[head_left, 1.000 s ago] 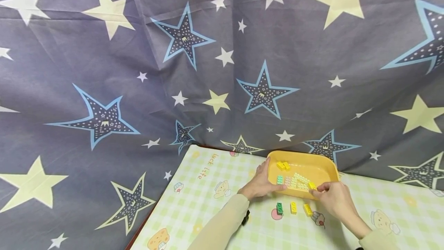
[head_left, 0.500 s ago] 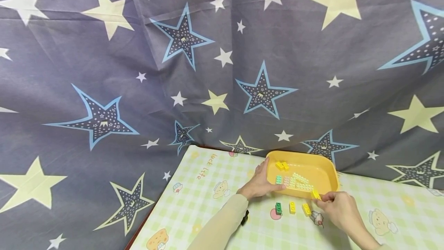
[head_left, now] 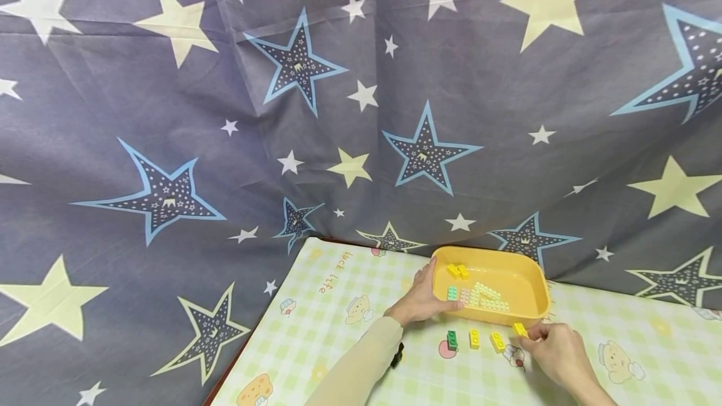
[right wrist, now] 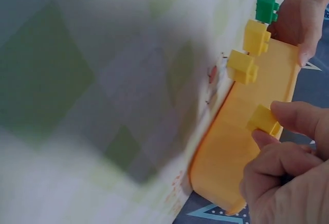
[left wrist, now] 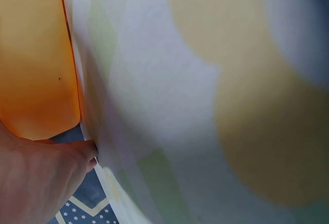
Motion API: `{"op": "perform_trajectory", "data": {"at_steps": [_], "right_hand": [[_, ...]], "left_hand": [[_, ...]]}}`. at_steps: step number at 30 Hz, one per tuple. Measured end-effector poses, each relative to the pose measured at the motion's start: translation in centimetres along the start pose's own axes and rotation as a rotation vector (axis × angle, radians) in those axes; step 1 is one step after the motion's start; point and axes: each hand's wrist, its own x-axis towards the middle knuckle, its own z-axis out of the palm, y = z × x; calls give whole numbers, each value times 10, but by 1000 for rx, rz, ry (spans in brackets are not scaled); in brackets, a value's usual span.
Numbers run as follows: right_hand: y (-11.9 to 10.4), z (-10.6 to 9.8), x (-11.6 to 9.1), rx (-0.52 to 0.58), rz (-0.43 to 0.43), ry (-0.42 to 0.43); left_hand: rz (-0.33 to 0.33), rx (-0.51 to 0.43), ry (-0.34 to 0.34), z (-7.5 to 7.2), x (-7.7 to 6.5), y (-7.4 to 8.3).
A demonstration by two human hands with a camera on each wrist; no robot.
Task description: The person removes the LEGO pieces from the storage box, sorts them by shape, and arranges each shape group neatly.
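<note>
My right hand (head_left: 559, 354) pinches a yellow toy building block (head_left: 519, 329) between thumb and forefinger, just off the near right corner of the yellow plastic tray (head_left: 521, 287). In the right wrist view this held block (right wrist: 262, 119) shows between the fingertips. My left hand (head_left: 420, 299) holds the tray's left end, its thumb along the near rim. A green block (head_left: 452, 339) and two yellow blocks, one in the middle (head_left: 474, 338) and one to its right (head_left: 497, 341), stand in a row on the table in front of the tray.
Inside the tray, two yellow blocks (head_left: 457, 271) lie at the far left. Pale green, pink and pale yellow studded pieces (head_left: 489, 297) lie along its near side. A checked cloth (head_left: 338, 306) covers the table. A star-patterned curtain (head_left: 338, 111) hangs behind.
My right hand has drawn the pinched yellow block out over the tray's near rim, toward me and slightly right, to the end of the block row. The left hand stays on the tray.
</note>
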Motion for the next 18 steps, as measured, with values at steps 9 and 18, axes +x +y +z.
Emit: {"op": "perform_trajectory", "data": {"at_steps": [9,18], "right_hand": [[6,6,3,-10,2,-4],[8,11,5,-22,17,-34]], "left_hand": [[-10,-2,0,1,0,-1],[-21,-8,-2,0,-1,1]]}}
